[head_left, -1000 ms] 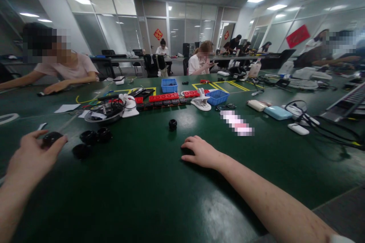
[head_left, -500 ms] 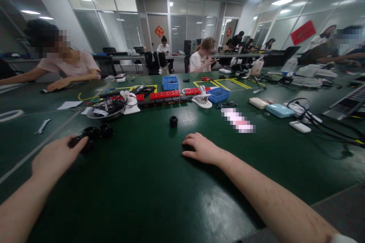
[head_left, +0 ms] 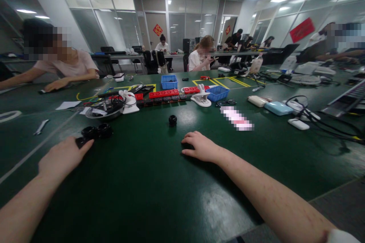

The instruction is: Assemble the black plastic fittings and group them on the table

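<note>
My left hand [head_left: 64, 157] reaches forward at the left, its fingers together on a black round part [head_left: 81, 141] that lies on the green table [head_left: 148, 182]. Just beyond it sit two more black round parts [head_left: 97, 131], touching each other. A single black round part [head_left: 172, 120] stands alone mid-table. My right hand [head_left: 201, 147] rests palm down a little nearer than that part, fingers loosely bent and flat on the table. Nothing shows in it.
Behind the parts are a metal bowl with cables [head_left: 104, 109], a row of red and black blocks [head_left: 164, 97], two blue baskets [head_left: 217, 93], white holders and chargers with cables at the right. A wrench [head_left: 41, 126] lies left. Other people sit around the tables.
My left hand carried a black part from the far left rightward and set it down beside the cluster of black parts. My right hand stayed in place.
</note>
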